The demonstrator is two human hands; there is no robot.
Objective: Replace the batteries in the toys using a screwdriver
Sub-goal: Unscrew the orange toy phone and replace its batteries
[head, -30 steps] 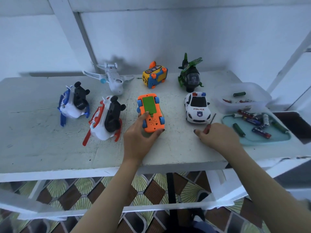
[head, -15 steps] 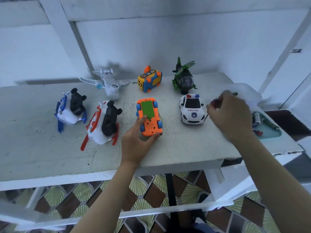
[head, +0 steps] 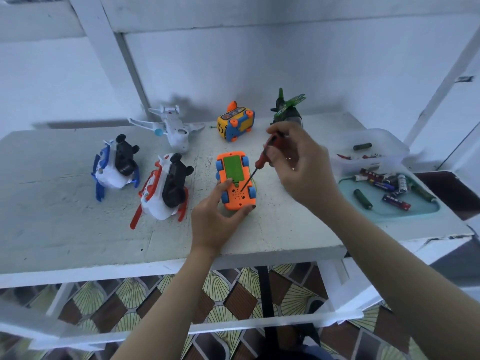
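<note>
A blue toy [head: 114, 165] and a red toy [head: 163, 188] sat at the left of the table [head: 65, 229], well away from the work. In the middle, the orange car [head: 235, 180] lay upside down, so its green door [head: 233, 168] faced up. The left hand [head: 215, 219] had its grip pinching the car's near end, likely to stop it sliding. The right hand [head: 301, 167] had its grip pinching the red screwdriver [head: 262, 162], tip down just below the door, where a screw probably sat. Batteries [head: 379, 181] waited in a tray [head: 405, 213] at the right, near the table's corner. Bare table lay around the car, but the front edge was close.
</note>
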